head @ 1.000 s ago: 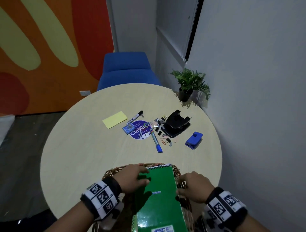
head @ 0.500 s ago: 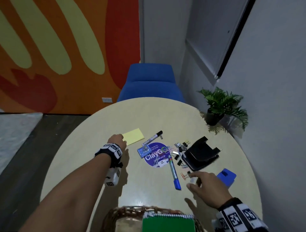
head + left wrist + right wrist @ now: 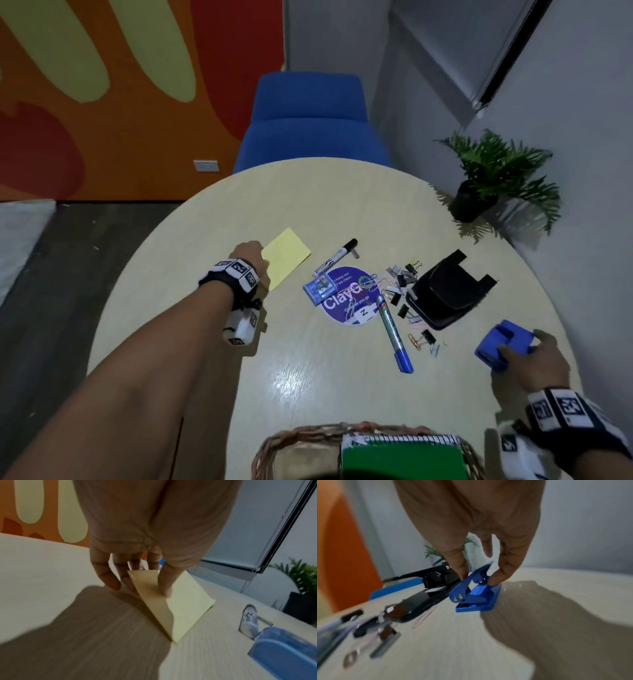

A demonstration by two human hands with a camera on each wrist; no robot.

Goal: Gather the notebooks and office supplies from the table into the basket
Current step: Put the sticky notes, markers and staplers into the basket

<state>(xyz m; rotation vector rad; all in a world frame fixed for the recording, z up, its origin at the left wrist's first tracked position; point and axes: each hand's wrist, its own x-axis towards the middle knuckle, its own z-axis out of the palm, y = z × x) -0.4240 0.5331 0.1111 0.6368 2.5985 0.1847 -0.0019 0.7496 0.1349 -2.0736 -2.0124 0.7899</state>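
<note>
The left hand reaches far over the round table to the yellow pad. Its thumb lies on top of the pad and the other fingers go down at the pad's left edge, so the hand pinches the near corner. The rest of the pad lies beyond the hand and to its right, and whether that part is raised from the table I cannot tell.

The right hand is at the right side of the table and grips the small blue punch (thumb on one side, fingers on the other side). The punch is under the fingertips, with its base at the table, just beside the black punch.

Between the two hands lie a purple round sticker, a black marker, a blue marker, a small blue box and a group of binder clips.

The basket stands at the near edge of the table, close to the person, with a green notebook already inside.
</note>
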